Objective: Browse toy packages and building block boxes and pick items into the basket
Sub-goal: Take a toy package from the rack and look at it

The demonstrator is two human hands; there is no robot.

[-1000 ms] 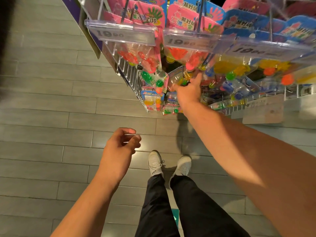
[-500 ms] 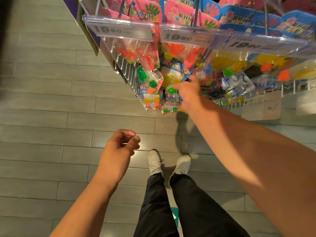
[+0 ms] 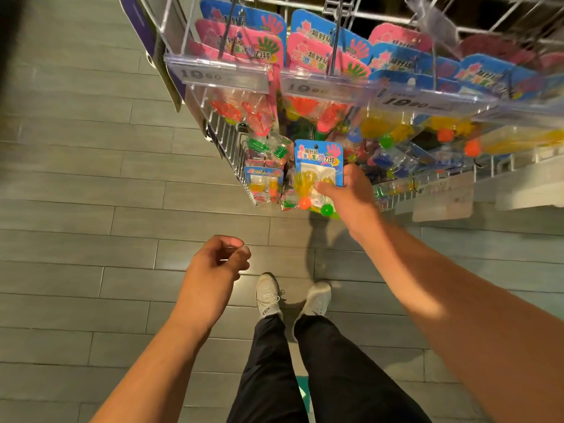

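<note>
Below the hanging racks, my right hand [image 3: 351, 199] has its grip pinched on the lower edge of a blue toy package [image 3: 319, 172], thumb across the clear blister over a yellow piece, with orange and green balls at the bottom. Its card carries Chinese characters and a hand drawing. My left hand [image 3: 213, 267] hangs loosely curled, holding nothing, nearer my white shoes [image 3: 293, 296]. Just above, clear price strips [image 3: 222, 76] read "19.90", fronting pink and blue packages on the wire rack [image 3: 232, 148]. Grey plank floor [image 3: 91, 178] lies beneath.
</note>
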